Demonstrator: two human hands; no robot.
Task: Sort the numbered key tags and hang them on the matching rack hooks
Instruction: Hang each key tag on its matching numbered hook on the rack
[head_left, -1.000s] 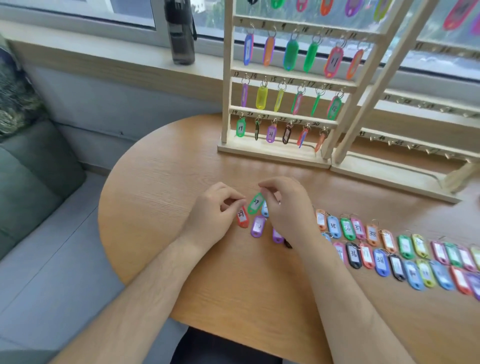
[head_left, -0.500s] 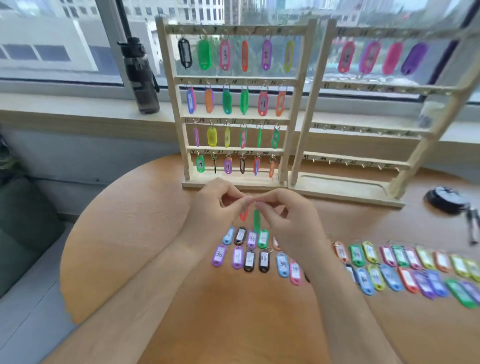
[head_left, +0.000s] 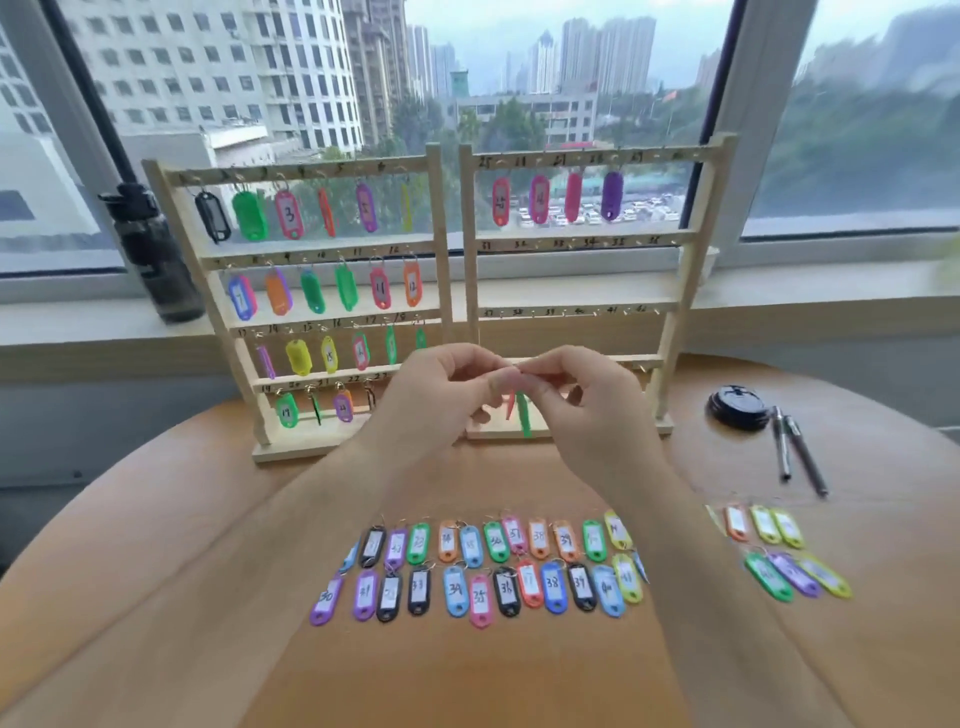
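1. While both hands hover before the right rack, I judge the step is parting two tags: ease the rings apart gently, then read each number before picking a hook.
2. On my left hand the fingers pinch together at the red tag; my right hand clamps the green tag.
3. Both dangle edge-on, numbers unreadable, above the table where unsorted tags lie in rows.

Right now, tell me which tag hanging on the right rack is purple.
The purple tag, rightmost of the four on the right rack's top row; the other three are pink.
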